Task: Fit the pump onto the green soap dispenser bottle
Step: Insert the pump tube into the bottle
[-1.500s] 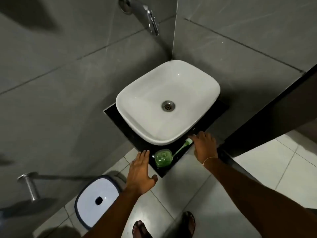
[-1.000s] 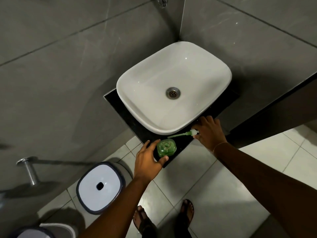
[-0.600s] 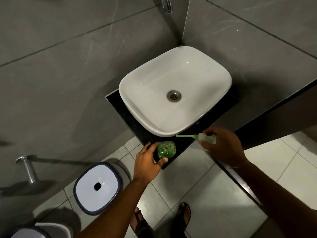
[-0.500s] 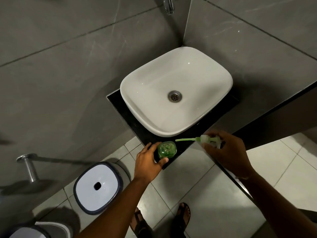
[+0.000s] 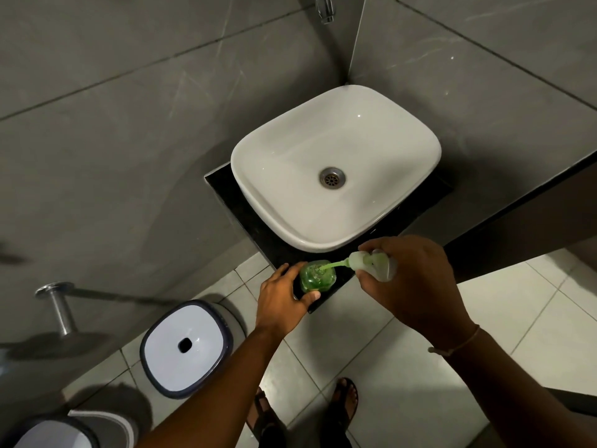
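Note:
The green soap dispenser bottle [image 5: 317, 277] stands upright on the black counter [image 5: 265, 234] at its near corner, just in front of the white basin. My left hand [image 5: 281, 300] grips it from the left and the near side. My right hand [image 5: 408, 282] holds the white pump [image 5: 371, 264] to the right of the bottle. The pump's green tube [image 5: 336, 264] slants left and its tip sits at the bottle's open neck.
A white basin [image 5: 336, 163] with a metal drain fills most of the counter. A tap [image 5: 325, 8] juts from the grey wall above. A white bin with a dark rim [image 5: 187, 345] stands on the tiled floor at the left, beside a metal rail [image 5: 58, 305]. My sandalled feet [image 5: 307, 412] are below.
My left hand closed around the bottle. My right hand picked the pump up from the counter, lifted it, and swung the tube's tip left to the bottle's neck.

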The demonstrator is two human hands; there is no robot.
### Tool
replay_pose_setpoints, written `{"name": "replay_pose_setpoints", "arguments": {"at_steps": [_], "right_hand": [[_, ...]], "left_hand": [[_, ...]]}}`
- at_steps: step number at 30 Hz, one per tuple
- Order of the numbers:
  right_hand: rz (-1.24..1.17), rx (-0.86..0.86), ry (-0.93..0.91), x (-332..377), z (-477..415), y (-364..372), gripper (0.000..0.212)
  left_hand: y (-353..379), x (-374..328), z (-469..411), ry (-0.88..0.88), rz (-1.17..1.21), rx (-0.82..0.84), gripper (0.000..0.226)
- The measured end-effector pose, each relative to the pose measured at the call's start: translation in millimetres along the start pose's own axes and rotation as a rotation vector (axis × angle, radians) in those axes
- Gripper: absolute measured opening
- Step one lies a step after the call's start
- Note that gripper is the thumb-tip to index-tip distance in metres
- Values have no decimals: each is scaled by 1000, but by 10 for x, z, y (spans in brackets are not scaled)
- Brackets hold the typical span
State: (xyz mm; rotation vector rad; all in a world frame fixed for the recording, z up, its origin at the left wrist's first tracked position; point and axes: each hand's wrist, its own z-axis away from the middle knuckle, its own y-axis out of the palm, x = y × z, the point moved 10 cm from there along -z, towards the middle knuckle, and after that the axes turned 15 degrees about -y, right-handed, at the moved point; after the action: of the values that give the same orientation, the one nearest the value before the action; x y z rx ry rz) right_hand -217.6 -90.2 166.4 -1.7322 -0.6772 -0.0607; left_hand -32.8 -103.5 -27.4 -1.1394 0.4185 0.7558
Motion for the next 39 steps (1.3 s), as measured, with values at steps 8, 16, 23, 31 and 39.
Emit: {"name": "replay_pose_setpoints", "arguments": {"at_steps": [8,16,23,31,39], "right_hand": [[172,126,-86,101,-129,409,19],[100,227,4,24,-184,961,18],[-29,169,83,-116,-45,1149,32],[-11,154,55,-170,-29,1182,30],[-258,403,-55,-148,-176,1283,29]], "left_hand": [[14,13,-14,5,-24,-8,69],[-2,5,-16,49,-5,-25,67],[9,12,-35,57,-29,-25,69],[4,-7,-40,70,-61,-49,67],[13,-14,-67,107,-91,-47,65]]}}
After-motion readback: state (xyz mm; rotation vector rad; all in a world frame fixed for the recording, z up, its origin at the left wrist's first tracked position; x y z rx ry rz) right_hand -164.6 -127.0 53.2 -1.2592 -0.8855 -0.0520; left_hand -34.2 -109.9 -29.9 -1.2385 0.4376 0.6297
